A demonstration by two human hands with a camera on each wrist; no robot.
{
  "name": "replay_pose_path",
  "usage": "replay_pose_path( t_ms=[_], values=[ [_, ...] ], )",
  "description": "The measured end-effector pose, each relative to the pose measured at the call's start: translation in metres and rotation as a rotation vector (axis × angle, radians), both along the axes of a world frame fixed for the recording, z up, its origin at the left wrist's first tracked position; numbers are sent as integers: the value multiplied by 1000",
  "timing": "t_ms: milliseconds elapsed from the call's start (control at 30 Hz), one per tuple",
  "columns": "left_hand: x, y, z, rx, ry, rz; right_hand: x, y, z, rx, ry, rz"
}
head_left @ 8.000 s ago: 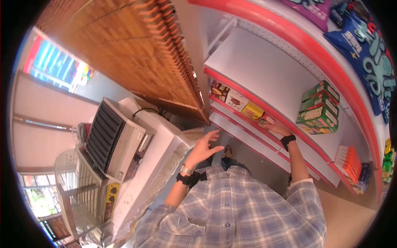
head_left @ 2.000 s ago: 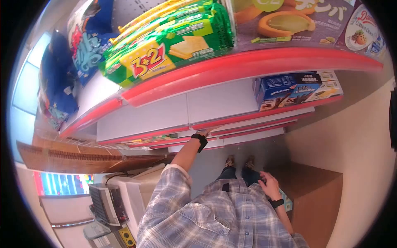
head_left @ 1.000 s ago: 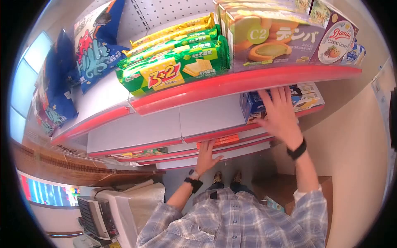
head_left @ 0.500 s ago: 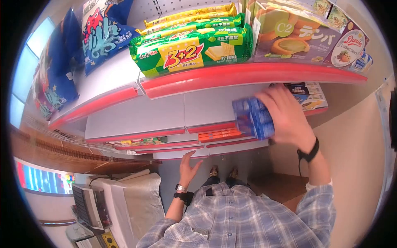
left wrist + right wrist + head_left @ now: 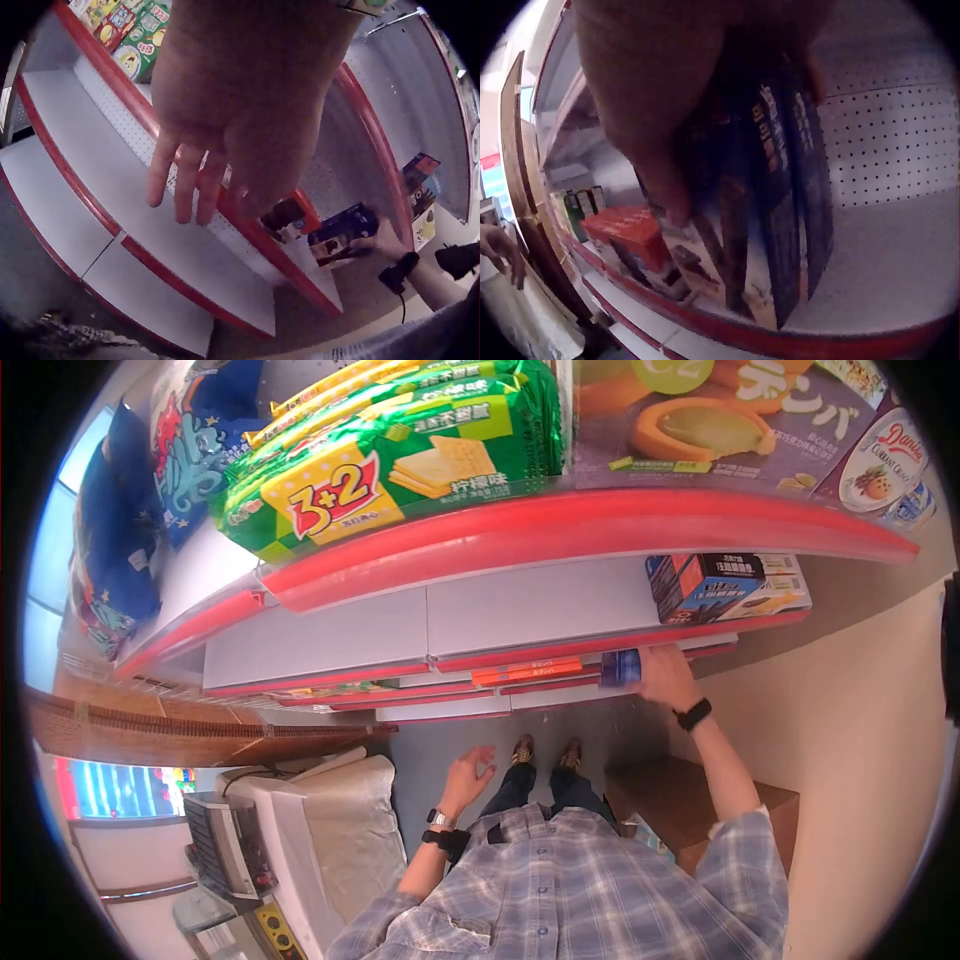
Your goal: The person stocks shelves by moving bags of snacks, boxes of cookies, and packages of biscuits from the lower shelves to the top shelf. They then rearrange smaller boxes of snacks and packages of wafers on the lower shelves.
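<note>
My right hand (image 5: 668, 676) grips dark blue biscuit boxes (image 5: 620, 668) at a lower shelf, to the right of orange boxes (image 5: 527, 671). In the right wrist view, fingers and thumb span two blue boxes (image 5: 769, 187) side by side, with the orange boxes (image 5: 630, 236) to their left. The left wrist view also shows the right hand (image 5: 386, 244) around the blue boxes (image 5: 343, 234). My left hand (image 5: 465, 782) holds nothing, its fingers loosely bent in front of the shelves; seen close up, the left hand (image 5: 232, 112) has its fingers extended.
Above, green 3+2 biscuit packs (image 5: 400, 470) and a purple box (image 5: 720, 430) stand on the upper shelf (image 5: 600, 520). Black and white boxes (image 5: 725, 585) sit on the shelf below it. A brown box (image 5: 700, 805) stands on the floor at right, a cloth-covered table (image 5: 340, 810) at left.
My right hand has taken the blue boxes from beside the black and white boxes and moved them down to a lower shelf. My left hand has drawn back from the orange boxes.
</note>
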State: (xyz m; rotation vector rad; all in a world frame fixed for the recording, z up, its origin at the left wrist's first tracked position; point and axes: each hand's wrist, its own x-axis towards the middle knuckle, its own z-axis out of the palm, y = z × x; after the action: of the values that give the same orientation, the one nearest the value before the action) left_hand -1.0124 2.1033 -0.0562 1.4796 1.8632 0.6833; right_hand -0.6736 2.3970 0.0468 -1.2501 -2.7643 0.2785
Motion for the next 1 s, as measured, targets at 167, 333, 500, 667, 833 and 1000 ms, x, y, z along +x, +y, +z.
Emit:
replay_pose_path(
  t_ms=[167, 333, 500, 667, 833, 1000],
  values=[
    [5, -21, 14, -69, -36, 92, -15, 49, -66, -166, 94, -87],
    [-3, -37, 15, -69, -35, 180, -44, 53, -98, -124, 10, 89],
    [-3, -38, 6, -69, -60, 227, -46, 50, -72, -295, -64, 28],
    [-2, -16, 1, -66, -61, 158, -32, 24, -63, 17, 4, 115],
    [-8, 2, -5, -42, -82, 98, -30, -53, 50, -132, 109, 161],
    [-9, 17, -14, 0, -84, 59, -5, -70, 178, -548, 406, 397]
  ],
)
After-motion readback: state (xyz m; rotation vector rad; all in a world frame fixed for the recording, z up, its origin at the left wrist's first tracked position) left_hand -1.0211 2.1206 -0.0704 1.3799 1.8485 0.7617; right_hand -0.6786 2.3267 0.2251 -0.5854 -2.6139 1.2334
